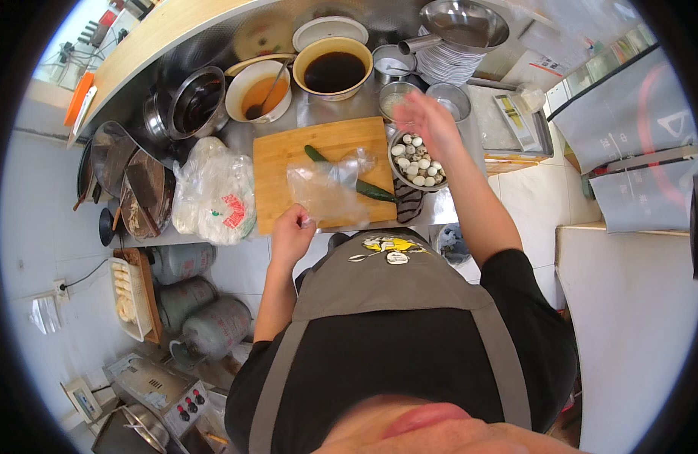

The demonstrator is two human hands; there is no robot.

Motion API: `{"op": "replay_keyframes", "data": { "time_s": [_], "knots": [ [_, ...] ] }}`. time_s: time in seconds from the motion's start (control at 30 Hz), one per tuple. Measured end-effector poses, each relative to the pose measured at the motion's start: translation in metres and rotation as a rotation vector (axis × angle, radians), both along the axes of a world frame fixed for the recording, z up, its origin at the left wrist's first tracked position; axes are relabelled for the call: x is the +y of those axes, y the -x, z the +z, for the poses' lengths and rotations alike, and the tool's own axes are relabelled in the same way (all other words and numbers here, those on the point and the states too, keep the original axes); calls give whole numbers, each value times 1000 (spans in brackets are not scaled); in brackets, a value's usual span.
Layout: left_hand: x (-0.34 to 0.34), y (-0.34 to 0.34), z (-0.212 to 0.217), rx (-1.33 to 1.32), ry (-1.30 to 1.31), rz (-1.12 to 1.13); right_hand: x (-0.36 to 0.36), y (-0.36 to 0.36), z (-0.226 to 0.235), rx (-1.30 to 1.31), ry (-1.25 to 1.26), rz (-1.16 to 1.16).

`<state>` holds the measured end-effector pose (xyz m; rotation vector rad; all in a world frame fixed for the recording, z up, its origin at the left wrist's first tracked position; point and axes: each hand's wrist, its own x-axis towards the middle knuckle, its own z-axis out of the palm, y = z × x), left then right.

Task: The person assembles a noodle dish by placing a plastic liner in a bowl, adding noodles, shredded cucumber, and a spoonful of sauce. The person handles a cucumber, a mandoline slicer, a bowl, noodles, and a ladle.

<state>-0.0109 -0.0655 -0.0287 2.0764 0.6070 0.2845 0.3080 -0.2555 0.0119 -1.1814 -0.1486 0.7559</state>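
Note:
My left hand [292, 234] grips the near edge of a clear plastic bag [330, 185] that lies over a wooden cutting board [288, 163]. Green cucumbers [368, 189] rest on the board, partly under the bag. My right hand [428, 121] is blurred, fingers spread, hovering above a metal bowl of small pale eggs [417, 163] at the board's right edge. It holds nothing that I can see.
Behind the board stand a bowl of dark sauce [334, 69], a bowl of orange sauce with a spoon [259, 91], small metal cups [394, 97] and stacked plates [447, 64]. White plastic bags [212, 189] lie left of the board. Gas cylinders [205, 318] sit below.

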Motion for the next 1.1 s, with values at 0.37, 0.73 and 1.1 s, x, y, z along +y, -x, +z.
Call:
{"op": "replay_keyframes", "data": {
  "time_s": [0.37, 0.73, 1.1],
  "knots": [
    [6, 1, 11, -116, 83, 171, 80, -118, 49, 266, -280, -433],
    [29, -13, -1, -263, 258, 376, -196, -75, 2, 206, -293, -250],
    [-1, -42, 22, -256, 318, 491, -281, -110, -175, 550, 59, -381]
  ]
}}
